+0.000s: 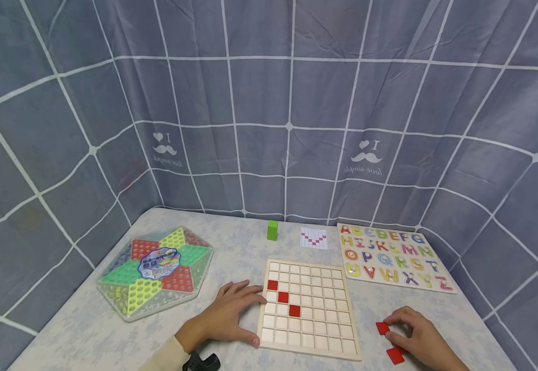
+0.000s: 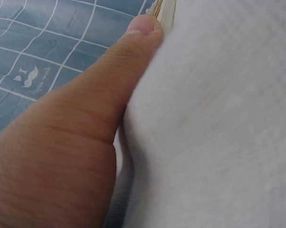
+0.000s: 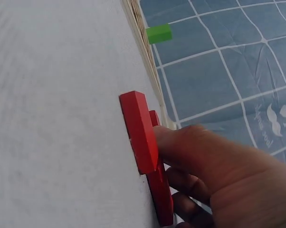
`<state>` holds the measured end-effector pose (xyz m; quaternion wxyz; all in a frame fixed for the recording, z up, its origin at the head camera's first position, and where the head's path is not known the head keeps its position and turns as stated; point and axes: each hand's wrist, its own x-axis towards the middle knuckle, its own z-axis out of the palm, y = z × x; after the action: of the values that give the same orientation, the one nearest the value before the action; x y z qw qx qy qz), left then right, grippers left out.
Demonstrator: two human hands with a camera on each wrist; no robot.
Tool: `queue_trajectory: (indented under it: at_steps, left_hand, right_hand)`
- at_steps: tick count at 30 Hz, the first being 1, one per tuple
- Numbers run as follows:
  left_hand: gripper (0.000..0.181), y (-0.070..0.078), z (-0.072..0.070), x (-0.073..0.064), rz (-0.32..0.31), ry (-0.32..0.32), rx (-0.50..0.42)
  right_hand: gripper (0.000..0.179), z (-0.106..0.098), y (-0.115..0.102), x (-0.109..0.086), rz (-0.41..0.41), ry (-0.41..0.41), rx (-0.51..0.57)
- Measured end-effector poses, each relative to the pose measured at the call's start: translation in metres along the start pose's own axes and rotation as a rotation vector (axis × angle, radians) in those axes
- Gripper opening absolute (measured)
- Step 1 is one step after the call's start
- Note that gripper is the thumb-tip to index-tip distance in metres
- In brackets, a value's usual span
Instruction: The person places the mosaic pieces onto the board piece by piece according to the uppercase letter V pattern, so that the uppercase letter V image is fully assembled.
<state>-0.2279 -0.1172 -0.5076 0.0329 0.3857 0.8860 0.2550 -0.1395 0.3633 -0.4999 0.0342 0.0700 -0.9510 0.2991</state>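
Note:
My left hand (image 1: 228,316) rests at the left edge of a wooden grid board (image 1: 312,352), its thumb and fingers spread along that edge. Three red square tiles (image 1: 283,297) sit in the board's cells, in a diagonal running down to the right. To the right of the board, my right hand (image 1: 418,334) pinches a red tile (image 1: 382,328) between thumb and fingers. Just below the hand lies another red tile (image 1: 395,355), with a bit of red showing beside it, partly hidden. In the right wrist view a red tile (image 3: 138,133) stands in front of the thumb.
Behind the board are a green block (image 1: 272,230) and a pattern card (image 1: 314,238) with a red V of squares. An alphabet puzzle board (image 1: 396,257) lies at the back right. A star-shaped Chinese checkers set (image 1: 157,273) lies left. A grey checked curtain (image 1: 259,103) encloses the table.

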Motion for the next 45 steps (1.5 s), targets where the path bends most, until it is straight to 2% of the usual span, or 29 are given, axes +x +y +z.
queue_trajectory:
  at_steps: [4,7,17,24,36,41,45]
  left_hand:
    - [0.080,0.000,-0.001,0.001,0.008,0.006,0.011]
    - [0.080,-0.001,-0.001,0.001,0.014,0.013,0.015]
    - [0.079,-0.002,0.001,0.000,0.015,0.012,0.006]
    - [0.079,-0.002,0.001,0.000,0.019,0.010,-0.001]
    - [0.080,0.000,0.003,0.000,0.021,0.018,0.025]
    - [0.079,-0.001,0.002,0.000,0.020,0.020,0.042]
    - [0.079,0.000,0.002,0.000,0.025,0.018,0.040]
  right_hand:
    - [0.018,-0.001,0.003,0.001,-0.086,0.012,-0.015]
    - [0.018,-0.001,0.003,0.001,-0.119,0.011,-0.029]
    - [0.022,0.003,-0.001,0.001,-0.007,0.003,-0.103]
    - [0.021,0.005,-0.004,0.000,-0.035,0.043,-0.107]
    - [0.023,0.005,-0.008,0.003,0.014,0.127,-0.110]
    - [0.024,0.006,-0.015,0.010,-0.058,0.179,-0.150]
    - [0.024,0.009,-0.028,0.018,-0.115,0.207,-0.162]
